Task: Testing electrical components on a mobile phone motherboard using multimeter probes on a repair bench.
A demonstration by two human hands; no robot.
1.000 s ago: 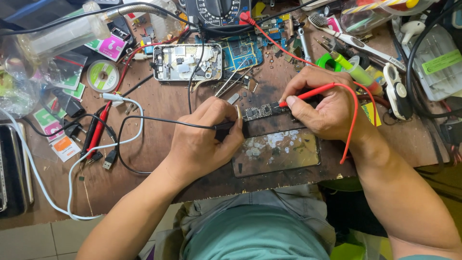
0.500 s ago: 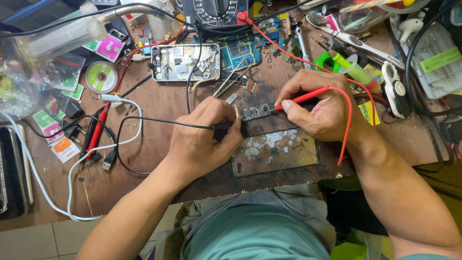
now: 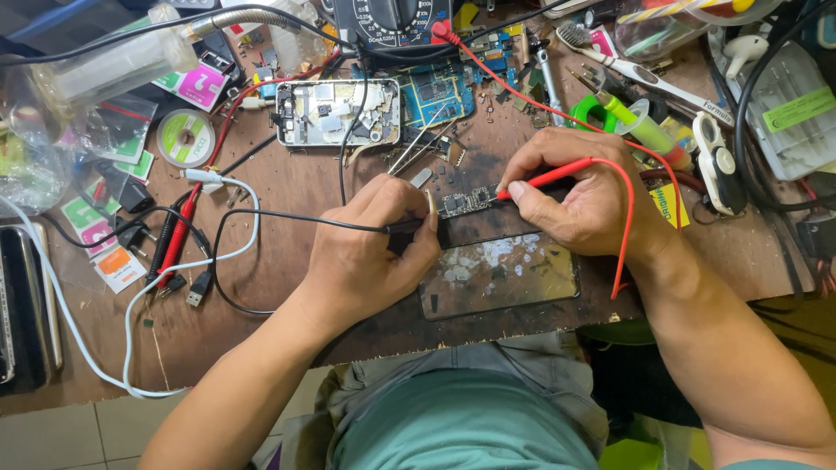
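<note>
Left hand clenched on black probe, right hand grasping red probe; brace wrists, tips steady on small circuit board.

Red probe, blk probe, green-blk board, brown bench.

Circuit board lies between hands, meter behind it.

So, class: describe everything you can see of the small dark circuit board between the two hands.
The small dark rectangular circuit board lies flat on the brown wooden bench, studded with tiny metallic components. The red probe in the right hand touches its right end; the black probe in the left hand meets its left end.
</note>
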